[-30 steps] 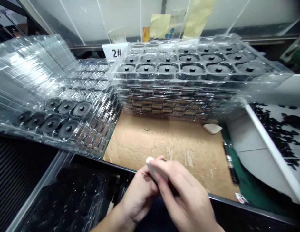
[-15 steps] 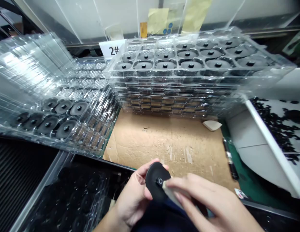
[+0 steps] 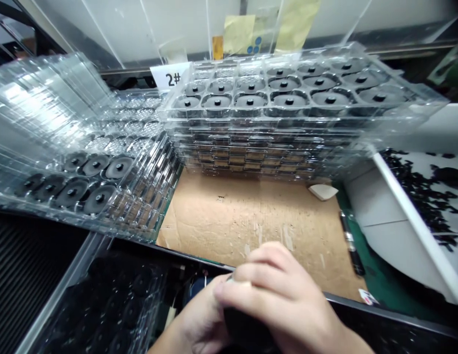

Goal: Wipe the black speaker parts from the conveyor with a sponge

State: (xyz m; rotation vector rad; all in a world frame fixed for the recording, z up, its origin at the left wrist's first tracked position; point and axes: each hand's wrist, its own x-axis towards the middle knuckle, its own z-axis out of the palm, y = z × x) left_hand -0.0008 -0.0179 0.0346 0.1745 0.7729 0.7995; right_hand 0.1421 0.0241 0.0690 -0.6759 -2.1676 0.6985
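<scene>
Low at the near edge of the work surface, my left hand (image 3: pixel 201 319) is closed on a round black disc (image 3: pixel 247 332), now tilted and mostly covered. My right hand (image 3: pixel 284 295) curls over the top of the disc from the other side, its fingers bent around the edge. A sliver of a pale pad (image 3: pixel 239 283) shows under the right fingertips. The disc's central post is hidden behind the fingers.
A cardboard sheet (image 3: pixel 214 216) covers the bench, with a white wedge (image 3: pixel 323 191) and a black pen (image 3: pixel 351 243) to the right. Stacked clear trays (image 3: pixel 251 130) of black discs stand behind; another tray stack (image 3: pixel 140 191) is left. A white bin (image 3: pixel 416 221) holds small black parts.
My right hand has moved left and up over the disc, covering it. The disc has tilted, so its face and post no longer show. My left hand keeps hold of it.
</scene>
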